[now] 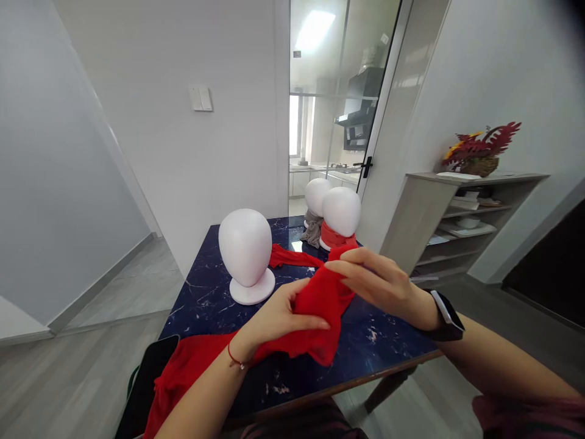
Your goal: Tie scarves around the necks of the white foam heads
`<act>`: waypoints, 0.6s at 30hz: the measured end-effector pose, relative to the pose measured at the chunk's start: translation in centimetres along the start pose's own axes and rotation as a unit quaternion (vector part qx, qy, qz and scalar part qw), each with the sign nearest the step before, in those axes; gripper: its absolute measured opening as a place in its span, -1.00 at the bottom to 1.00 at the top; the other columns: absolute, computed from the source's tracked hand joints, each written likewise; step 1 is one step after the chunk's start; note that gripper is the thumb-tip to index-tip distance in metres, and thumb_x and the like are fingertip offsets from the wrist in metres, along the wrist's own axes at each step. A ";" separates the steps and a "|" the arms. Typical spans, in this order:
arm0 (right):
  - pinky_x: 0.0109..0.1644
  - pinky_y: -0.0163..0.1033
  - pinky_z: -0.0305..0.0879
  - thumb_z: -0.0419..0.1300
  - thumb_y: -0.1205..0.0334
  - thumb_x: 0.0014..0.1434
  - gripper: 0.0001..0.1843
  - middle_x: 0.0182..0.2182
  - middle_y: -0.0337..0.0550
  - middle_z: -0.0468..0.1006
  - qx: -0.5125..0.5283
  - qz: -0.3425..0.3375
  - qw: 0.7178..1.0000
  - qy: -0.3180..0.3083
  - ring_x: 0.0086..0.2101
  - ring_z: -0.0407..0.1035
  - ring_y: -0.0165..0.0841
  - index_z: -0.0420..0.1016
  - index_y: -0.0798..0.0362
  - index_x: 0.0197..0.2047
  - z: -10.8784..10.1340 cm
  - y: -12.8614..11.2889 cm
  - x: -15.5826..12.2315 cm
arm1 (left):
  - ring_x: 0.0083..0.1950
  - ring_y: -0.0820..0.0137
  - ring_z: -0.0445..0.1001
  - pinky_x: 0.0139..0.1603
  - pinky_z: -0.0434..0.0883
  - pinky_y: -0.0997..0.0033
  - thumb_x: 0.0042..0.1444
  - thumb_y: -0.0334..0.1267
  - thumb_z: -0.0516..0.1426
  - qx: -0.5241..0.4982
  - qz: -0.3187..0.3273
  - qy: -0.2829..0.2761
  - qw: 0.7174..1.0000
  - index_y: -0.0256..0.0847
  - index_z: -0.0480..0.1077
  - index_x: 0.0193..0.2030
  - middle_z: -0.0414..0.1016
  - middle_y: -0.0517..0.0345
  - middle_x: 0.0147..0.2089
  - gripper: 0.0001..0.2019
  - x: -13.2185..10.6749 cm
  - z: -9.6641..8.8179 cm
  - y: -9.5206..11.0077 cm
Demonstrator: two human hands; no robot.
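Observation:
A long red scarf (pixel 317 305) is bunched between my two hands above the front of the table. My left hand (pixel 283 314) grips it from the left, thumb lying across the cloth. With its fingers closed on the upper right part, my right hand (pixel 377 277) pinches the same scarf. One end trails left under my left forearm over the table edge; more red cloth (pixel 292 256) lies behind my hands. Just left of them a bare white mannequin head (pixel 245 247) stands upright on its round base.
Two more white heads stand at the back right: one with a coral scarf (pixel 337 238), one with a grey scarf (pixel 313 228). The dark blue marbled table (pixel 201 305) meets the wall. A black case (pixel 148 378) is at the left corner. A shelf unit (pixel 411 213) stands right.

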State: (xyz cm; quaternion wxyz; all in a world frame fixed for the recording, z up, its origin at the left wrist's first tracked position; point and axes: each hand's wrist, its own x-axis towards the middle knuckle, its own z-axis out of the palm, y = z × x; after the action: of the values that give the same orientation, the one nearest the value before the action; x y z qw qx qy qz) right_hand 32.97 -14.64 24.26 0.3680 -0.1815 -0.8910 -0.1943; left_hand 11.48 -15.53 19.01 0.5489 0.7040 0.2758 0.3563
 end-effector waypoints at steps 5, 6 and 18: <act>-0.21 -0.29 0.33 0.13 0.39 0.15 -0.78 -0.31 -0.16 0.43 -0.135 0.082 0.970 0.183 -0.28 0.37 -0.38 0.38 0.01 -0.11 0.5 2.8 -0.9 | -0.24 0.28 0.53 -0.14 0.46 0.31 -0.14 -0.16 0.30 -0.094 -0.154 -0.315 0.932 -0.28 0.42 -0.02 0.57 0.08 -0.32 -0.50 -2.2 -2.4 -2.5; -0.21 -0.27 0.32 0.13 0.39 0.14 -0.80 -0.32 -0.16 0.43 -0.166 0.107 0.957 0.212 -0.29 0.36 -0.37 0.39 0.02 -0.13 0.4 3.4 -0.9 | -0.23 0.28 0.54 -0.15 0.46 0.33 -0.12 -0.16 0.28 -0.102 -0.171 -0.351 0.915 -0.30 0.41 0.01 0.58 0.08 -0.35 -0.49 -2.8 -2.9 -3.1; -0.22 -0.10 0.29 0.07 0.29 0.13 -0.86 -0.42 -0.03 0.46 -0.107 0.437 0.891 -0.057 -0.34 0.38 -0.19 0.45 0.06 -0.36 2.7 11.1 -11.5 | -0.47 0.27 0.55 -0.53 0.46 0.43 -0.15 -0.17 0.29 -0.241 -0.199 -0.010 0.950 -0.32 0.52 -0.31 0.58 -0.01 -0.43 -0.72 -10.6 -8.0 -2.4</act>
State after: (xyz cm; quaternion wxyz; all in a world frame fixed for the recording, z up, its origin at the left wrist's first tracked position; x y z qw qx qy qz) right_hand 44.14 -5.88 16.48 0.3422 -0.6021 -0.7148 -0.0974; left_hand -1.21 -18.59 15.71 0.7646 0.4856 0.3104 0.2884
